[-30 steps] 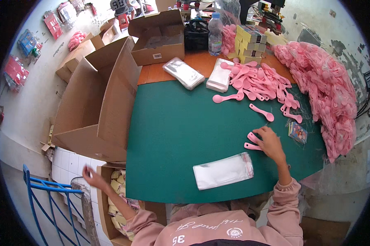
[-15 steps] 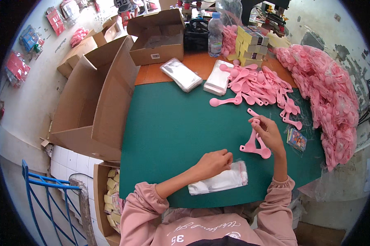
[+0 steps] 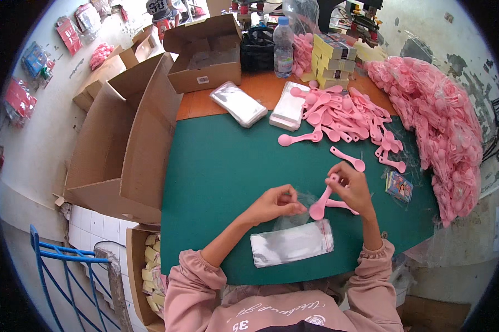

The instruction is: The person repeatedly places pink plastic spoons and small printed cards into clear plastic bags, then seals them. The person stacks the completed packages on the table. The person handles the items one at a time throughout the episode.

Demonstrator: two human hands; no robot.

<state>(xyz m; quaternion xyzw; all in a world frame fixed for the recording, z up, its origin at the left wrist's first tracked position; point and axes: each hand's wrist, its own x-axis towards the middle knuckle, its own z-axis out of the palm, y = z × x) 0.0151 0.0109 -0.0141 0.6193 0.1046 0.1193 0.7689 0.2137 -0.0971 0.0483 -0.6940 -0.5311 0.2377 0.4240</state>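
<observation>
My right hand [image 3: 351, 187] pinches a pink measuring spoon [image 3: 317, 211] by its handle, bowl pointing down and left. A second pink spoon [image 3: 341, 205] shows just behind it; whether my fingers hold that one too I cannot tell. Close to the spoon bowl, my left hand [image 3: 278, 202] has its thumb and fingers closed on a thin clear plastic bag [image 3: 287, 222]. Below it a stack of clear plastic bags [image 3: 292, 244] lies flat on the green table mat [image 3: 216, 188]. One loose pink spoon [image 3: 348, 158] rests beyond my right hand.
Farther back lies a heap of pink spoons [image 3: 346, 115] beside two bag stacks [image 3: 238, 104]. A big pink bagged mass [image 3: 435, 127] lines the right edge, near a small card stack [image 3: 399, 186]. Cardboard boxes [image 3: 150, 133] stand left; a water bottle [image 3: 283, 50] stands behind.
My left hand has risen from the bag stack with a clear bag. My right hand has shifted slightly down and left with a spoon, and the loose spoon beyond it is now uncovered.
</observation>
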